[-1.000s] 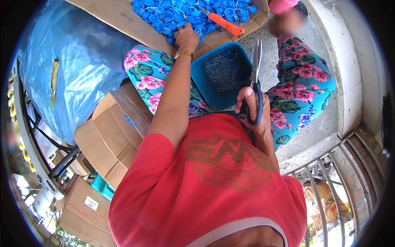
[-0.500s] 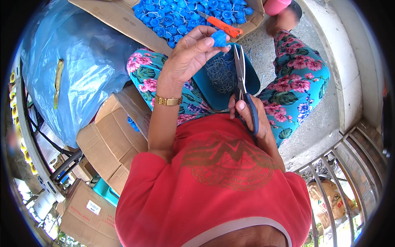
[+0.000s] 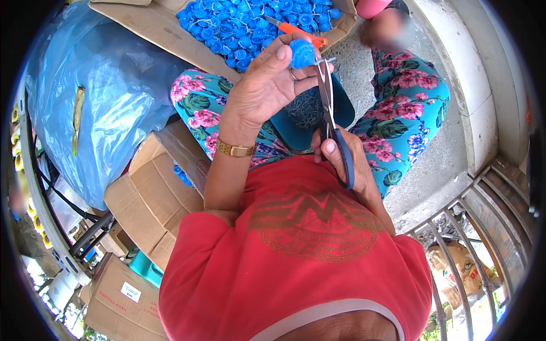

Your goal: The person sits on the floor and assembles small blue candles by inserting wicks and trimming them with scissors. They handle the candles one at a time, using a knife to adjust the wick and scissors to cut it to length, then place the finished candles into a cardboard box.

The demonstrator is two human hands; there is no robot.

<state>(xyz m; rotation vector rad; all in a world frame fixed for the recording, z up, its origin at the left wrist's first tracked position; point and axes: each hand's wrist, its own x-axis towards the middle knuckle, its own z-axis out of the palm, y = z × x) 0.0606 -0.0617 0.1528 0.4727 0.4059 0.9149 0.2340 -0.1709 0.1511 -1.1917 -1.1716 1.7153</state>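
- Cardboard forms the open box ahead of me, heaped with small blue pieces trailing pale strings; an orange-handled cutter lies across the heap near the box's right near corner.
- The blue tub, holding pale clippings, is between my legs in flowered trousers.
- To my left, a blue plastic sheet spreads beside the box, with an opened carton nearer me; a metal railing stands on my right.
- My left grip, with a gold watch at its wrist, comes in front of the box's near edge and the tub's far left corner.
- In it I have the held blue piece pinched between thumb and fingers, its pale string pointing right.
- My right grip is wrapped around the handles of the scissors, whose blades point away from me over the tub, tips at that string.
- I cannot make out whether the blades touch the string.
- Much of the tub's far edge is hidden behind my left grip and the scissors; the box's far edge is cut off by the view.
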